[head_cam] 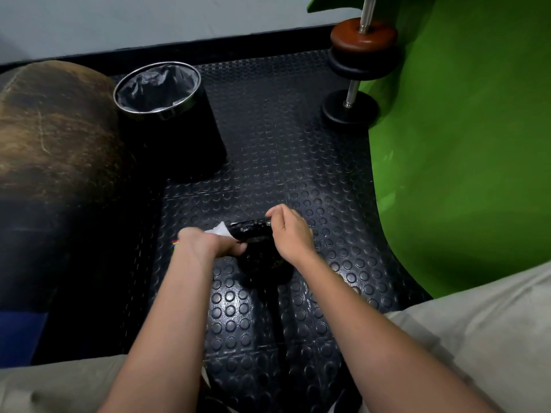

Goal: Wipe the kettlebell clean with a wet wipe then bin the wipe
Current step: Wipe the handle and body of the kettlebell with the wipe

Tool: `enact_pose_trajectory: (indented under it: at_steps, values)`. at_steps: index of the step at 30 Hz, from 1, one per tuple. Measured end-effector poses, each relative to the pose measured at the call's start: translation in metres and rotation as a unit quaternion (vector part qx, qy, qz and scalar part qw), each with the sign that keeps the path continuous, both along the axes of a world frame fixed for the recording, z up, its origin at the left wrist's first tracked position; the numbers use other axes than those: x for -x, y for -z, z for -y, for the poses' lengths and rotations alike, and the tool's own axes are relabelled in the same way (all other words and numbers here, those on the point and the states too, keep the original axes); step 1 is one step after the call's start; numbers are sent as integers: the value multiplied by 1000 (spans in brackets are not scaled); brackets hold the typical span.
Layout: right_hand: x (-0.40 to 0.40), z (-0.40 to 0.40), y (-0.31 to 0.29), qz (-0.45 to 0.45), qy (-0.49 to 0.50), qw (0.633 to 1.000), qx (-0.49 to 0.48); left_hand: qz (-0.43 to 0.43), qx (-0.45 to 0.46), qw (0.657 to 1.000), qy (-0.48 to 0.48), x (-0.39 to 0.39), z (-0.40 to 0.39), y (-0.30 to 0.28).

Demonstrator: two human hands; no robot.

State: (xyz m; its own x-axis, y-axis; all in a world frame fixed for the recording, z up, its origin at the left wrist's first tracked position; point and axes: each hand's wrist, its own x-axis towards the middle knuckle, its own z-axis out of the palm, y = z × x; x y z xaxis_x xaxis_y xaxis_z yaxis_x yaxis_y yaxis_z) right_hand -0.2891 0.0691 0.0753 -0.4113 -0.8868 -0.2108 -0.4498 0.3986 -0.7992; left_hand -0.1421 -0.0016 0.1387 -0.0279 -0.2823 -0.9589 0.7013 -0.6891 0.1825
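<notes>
A black kettlebell stands on the studded rubber floor between my hands. My right hand is closed around the right end of its handle. My left hand presses a white wet wipe against the left end of the handle, and only a corner of the wipe shows past my fingers. A round black bin with a chrome rim and a dark liner stands open to the far left of the kettlebell.
A large brown worn ball fills the left side beside the bin. Dumbbells with black and brown plates lean at the back right against a green wall. My knees in pale trousers frame the near floor.
</notes>
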Motion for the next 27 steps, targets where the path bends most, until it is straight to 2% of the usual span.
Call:
enact_pose_trajectory:
  at_steps: [3,8,12,15,17,22,26,27]
  values:
    - [0,0,0,3,-1,1000,2,-52,-23,998,-34,-18,2,13]
    - [0,-1,1,0,-6,1000,1,-55,-19,998,-22,-17,-1,10]
    - [-1,0,0,2,-7,1000,-2,30,39,999,17,1,-3,-1]
    - [-2,0,0,1,-1,1000,-4,113,105,988,21,23,-13,-8]
    - [-3,0,1,-1,3,1000,-4,160,134,976,58,34,-18,1]
    - [-3,-2,2,-3,12,1000,-1,364,131,911,142,63,-45,8]
    - [-4,-1,2,-5,14,1000,3,451,228,837,211,72,-66,32]
    - [-5,-1,2,-4,16,1000,3,476,262,808,227,72,-73,42]
